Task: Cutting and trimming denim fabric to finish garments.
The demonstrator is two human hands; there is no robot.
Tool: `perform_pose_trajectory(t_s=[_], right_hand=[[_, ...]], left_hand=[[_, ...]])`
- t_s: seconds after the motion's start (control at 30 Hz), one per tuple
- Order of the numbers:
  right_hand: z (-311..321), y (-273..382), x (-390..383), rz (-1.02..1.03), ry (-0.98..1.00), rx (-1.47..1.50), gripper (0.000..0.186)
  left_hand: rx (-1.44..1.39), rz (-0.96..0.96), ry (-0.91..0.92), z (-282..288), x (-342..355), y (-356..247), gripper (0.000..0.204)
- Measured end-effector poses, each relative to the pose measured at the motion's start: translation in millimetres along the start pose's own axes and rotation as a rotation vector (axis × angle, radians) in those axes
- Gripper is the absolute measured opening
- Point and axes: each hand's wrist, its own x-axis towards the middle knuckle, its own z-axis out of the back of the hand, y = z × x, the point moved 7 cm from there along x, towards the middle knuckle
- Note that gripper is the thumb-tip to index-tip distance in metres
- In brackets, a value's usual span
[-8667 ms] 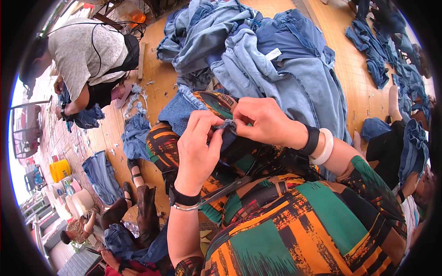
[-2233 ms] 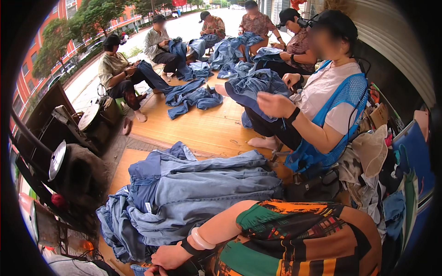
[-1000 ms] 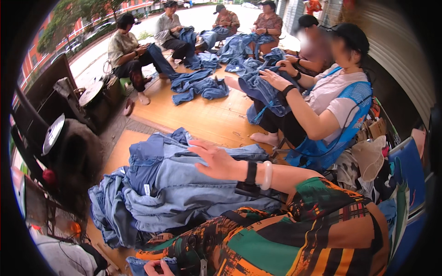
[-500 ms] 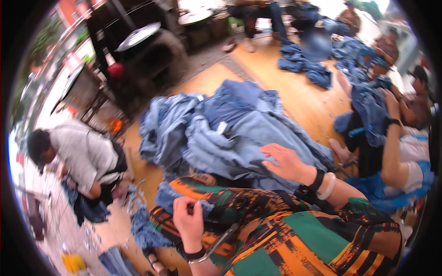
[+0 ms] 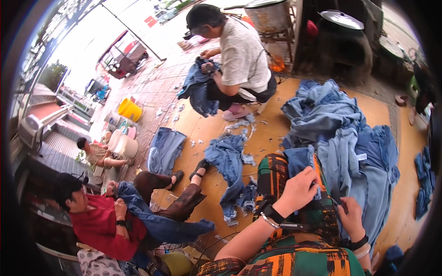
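My left hand (image 5: 297,192) hovers over my patterned lap with its fingers curled. A small dark bit shows at its fingertips, too small to name. Just beyond it a blue denim piece (image 5: 299,159) lies across my knee, and the hand partly covers it. My right hand (image 5: 352,220) is low beside my right thigh, against the light-blue denim garments (image 5: 363,184). Its thumb and fingers are bent together near a thin dark shape, which I cannot make out. A slim dark metal-looking tool (image 5: 292,226) lies on my lap by the left wrist.
Denim scraps (image 5: 228,156) and a folded denim piece (image 5: 166,149) lie on the floor to my left. One person (image 5: 246,55) squats ahead with denim; another person in red (image 5: 108,216) sits at left with denim. A yellow bucket (image 5: 130,110) and a stove (image 5: 343,48) stand farther off.
My view has swung left, bringing the person in red into sight. My right hand has drawn back off the denim pile to beside my thigh, its fingers now bent in; the left stays curled.
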Motion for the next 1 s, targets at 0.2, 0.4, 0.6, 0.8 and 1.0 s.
perform_pose_trajectory(t_s=[0.2,0.4,0.6,0.8,1.0], right_hand=[[-16.5,-5.8,0.3,0.036,0.078,-0.008,0.017],[-22.7,-0.2,10.1,0.093,0.134,-0.072,0.013],[-14.2,-49.6,-17.6,-0.055,0.177,0.010,0.014],[-10.6,-269.1,-150.1,-0.525,0.593,-0.263,0.018],[-23.7,-274.3,-160.9,-0.571,0.612,-0.387,0.020]], left_hand=[[-0.043,-0.001,0.006,-7.0,1.2,1.4,0.013],[-0.109,-0.030,0.107,7.1,-7.1,-4.0,0.030],[-0.293,0.079,-0.147,88.8,-56.2,-11.5,0.054],[-0.378,0.605,-0.887,169.8,-226.7,103.5,0.018],[-0.186,1.052,-0.660,104.4,-399.7,189.2,0.016]])
